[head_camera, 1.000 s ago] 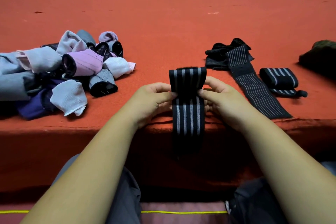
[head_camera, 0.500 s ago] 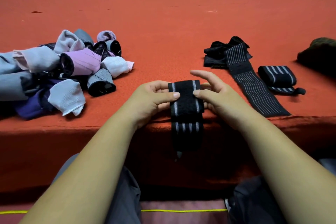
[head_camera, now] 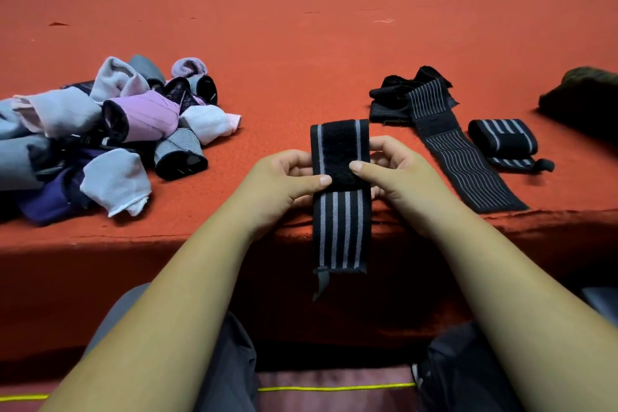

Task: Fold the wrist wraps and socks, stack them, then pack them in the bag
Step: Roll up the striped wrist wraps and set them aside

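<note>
Now, wrap (head_camera: pixel 341 227): I see its tail hanging down.
Left hand (head_camera: pixel 284 184): pinches its edge.
Right hand (head_camera: pixel 396 177): pinches its edge.

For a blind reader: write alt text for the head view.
The left hand and right hand pinch a black, grey-striped elastic wrist wrap whose tail hangs off the red cloth table. A heap of pastel and dark socks lies left; a flat striped wrap and a rolled striped wrap lie right.
</note>
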A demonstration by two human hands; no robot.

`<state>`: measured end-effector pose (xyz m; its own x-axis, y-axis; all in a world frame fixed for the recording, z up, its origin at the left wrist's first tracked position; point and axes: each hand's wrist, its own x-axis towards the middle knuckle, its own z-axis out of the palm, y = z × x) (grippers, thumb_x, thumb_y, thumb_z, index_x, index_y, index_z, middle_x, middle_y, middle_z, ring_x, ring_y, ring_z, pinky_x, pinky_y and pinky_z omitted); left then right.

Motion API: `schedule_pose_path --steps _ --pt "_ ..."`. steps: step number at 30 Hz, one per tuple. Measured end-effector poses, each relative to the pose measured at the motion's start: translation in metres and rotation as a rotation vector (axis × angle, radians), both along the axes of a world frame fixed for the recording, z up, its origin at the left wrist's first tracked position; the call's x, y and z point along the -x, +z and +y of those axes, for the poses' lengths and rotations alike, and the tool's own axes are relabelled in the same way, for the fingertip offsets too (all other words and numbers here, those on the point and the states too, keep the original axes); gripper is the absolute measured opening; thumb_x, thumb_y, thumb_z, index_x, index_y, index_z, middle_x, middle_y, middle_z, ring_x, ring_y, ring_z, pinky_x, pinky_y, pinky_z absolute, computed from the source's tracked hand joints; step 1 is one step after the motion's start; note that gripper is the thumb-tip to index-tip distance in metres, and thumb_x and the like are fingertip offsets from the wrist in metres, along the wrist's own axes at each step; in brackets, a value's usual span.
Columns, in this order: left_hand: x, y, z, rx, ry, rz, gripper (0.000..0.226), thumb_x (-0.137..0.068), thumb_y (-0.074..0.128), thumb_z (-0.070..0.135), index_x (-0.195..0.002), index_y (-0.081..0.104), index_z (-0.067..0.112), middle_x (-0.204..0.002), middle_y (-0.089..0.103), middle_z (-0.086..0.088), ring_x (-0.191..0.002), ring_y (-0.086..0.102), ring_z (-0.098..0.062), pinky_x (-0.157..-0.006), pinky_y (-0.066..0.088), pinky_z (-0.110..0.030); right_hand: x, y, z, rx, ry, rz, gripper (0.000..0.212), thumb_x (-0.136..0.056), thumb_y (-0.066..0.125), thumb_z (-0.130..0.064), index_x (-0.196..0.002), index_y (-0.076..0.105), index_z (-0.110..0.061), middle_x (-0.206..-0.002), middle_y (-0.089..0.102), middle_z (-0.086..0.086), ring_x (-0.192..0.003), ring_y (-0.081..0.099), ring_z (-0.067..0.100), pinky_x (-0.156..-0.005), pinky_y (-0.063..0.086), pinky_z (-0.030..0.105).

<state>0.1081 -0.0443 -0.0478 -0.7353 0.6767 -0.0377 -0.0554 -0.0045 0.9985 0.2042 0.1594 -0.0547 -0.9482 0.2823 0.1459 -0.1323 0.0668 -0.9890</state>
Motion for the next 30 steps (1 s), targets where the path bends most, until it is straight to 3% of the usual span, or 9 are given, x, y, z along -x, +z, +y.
schedule_pose_path --steps 3,5,10,15,18,21,25,27,30 --pt "0.0049 -0.0001 0.0015 -0.073 0.069 -0.028 0.031 -0.096 0.069 -0.003 -0.127 0.066 -0.002 -0.117 0.077 -0.021 -0.110 0.074 -0.034 -0.104 0.053 -0.049 -0.0007 0.0029 -0.0003 -0.033 0.046 -0.053 0.024 -0.105 0.066 -0.022 -0.128 0.070 -0.018 -0.091 0.072 0.012 -0.076 0.065 0.024 -0.072 0.052 0.046" --pt "0.0067 -0.0001 0.0025 -0.104 0.088 -0.042 0.033 -0.096 0.068 -0.005 -0.129 0.065 -0.003 -0.117 0.077 -0.021 -0.106 0.074 -0.032 -0.100 0.056 -0.044 -0.0005 0.0038 -0.0013 -0.051 0.060 -0.068 0.022 -0.107 0.063 -0.022 -0.128 0.071 -0.019 -0.084 0.070 0.008 -0.069 0.061 0.018 -0.065 0.050 0.038" --pt "0.0062 -0.0006 0.0026 -0.142 0.084 -0.017 0.035 -0.099 0.063 -0.006 -0.133 0.067 -0.001 -0.124 0.075 -0.022 -0.118 0.072 -0.038 -0.106 0.057 -0.047 -0.0012 0.0025 0.0016 -0.064 0.120 -0.071 0.027 -0.112 0.054 -0.020 -0.133 0.071 -0.018 -0.074 0.068 -0.005 -0.065 0.057 0.011 -0.062 0.049 0.027" --pt "0.0009 0.0000 0.0041 -0.006 0.084 0.269 0.036 -0.103 0.061 0.000 -0.134 0.072 0.012 -0.123 0.078 -0.002 -0.117 0.074 -0.020 -0.102 0.057 -0.036 -0.0018 0.0034 -0.0014 -0.213 0.115 -0.093 0.030 -0.112 0.052 -0.016 -0.136 0.069 -0.022 -0.116 0.080 -0.002 -0.095 0.073 0.006 -0.080 0.051 0.019" --pt "0.0016 0.0001 0.0068 -0.063 0.125 0.229 0.036 -0.101 0.063 -0.002 -0.135 0.070 0.011 -0.119 0.079 -0.006 -0.113 0.075 -0.023 -0.094 0.060 -0.033 -0.0010 0.0022 -0.0026 -0.184 0.107 -0.076 0.028 -0.111 0.054 -0.014 -0.135 0.067 -0.020 -0.120 0.078 0.010 -0.103 0.072 0.018 -0.086 0.051 0.030" --pt "0.0007 0.0007 0.0088 -0.121 0.160 0.159 0.033 -0.100 0.065 -0.003 -0.130 0.070 0.010 -0.113 0.080 -0.012 -0.102 0.076 -0.023 -0.085 0.062 -0.032 -0.0007 0.0023 -0.0009 -0.047 0.068 -0.071 0.027 -0.109 0.058 -0.012 -0.134 0.065 -0.018 -0.110 0.075 0.020 -0.093 0.067 0.030 -0.080 0.049 0.046" --pt "-0.0020 0.0013 0.0100 -0.186 0.121 0.002 0.033 -0.101 0.066 0.001 -0.133 0.067 0.009 -0.118 0.076 -0.021 -0.104 0.075 -0.031 -0.090 0.061 -0.040 -0.0015 0.0041 -0.0001 0.099 0.062 -0.039 0.029 -0.105 0.062 -0.006 -0.132 0.063 -0.017 -0.100 0.066 0.020 -0.084 0.060 0.031 -0.068 0.048 0.040" --pt "-0.0004 -0.0005 0.0099 -0.163 0.099 -0.071 0.029 -0.102 0.067 0.008 -0.131 0.069 0.009 -0.119 0.075 -0.023 -0.107 0.072 -0.034 -0.093 0.060 -0.042 -0.0022 0.0054 0.0001 0.182 0.076 -0.031 0.028 -0.103 0.063 -0.002 -0.130 0.064 -0.011 -0.105 0.066 0.022 -0.091 0.060 0.035 -0.070 0.050 0.039" --pt "0.0009 -0.0012 0.0094 -0.111 0.092 -0.135 0.020 -0.104 0.065 0.013 -0.121 0.072 0.005 -0.114 0.072 -0.019 -0.108 0.065 -0.034 -0.083 0.062 -0.033 -0.0042 0.0064 0.0009 0.234 0.057 -0.019 0.024 -0.099 0.067 -0.001 -0.122 0.069 -0.008 -0.110 0.071 0.024 -0.098 0.068 0.039 -0.078 0.058 0.040"
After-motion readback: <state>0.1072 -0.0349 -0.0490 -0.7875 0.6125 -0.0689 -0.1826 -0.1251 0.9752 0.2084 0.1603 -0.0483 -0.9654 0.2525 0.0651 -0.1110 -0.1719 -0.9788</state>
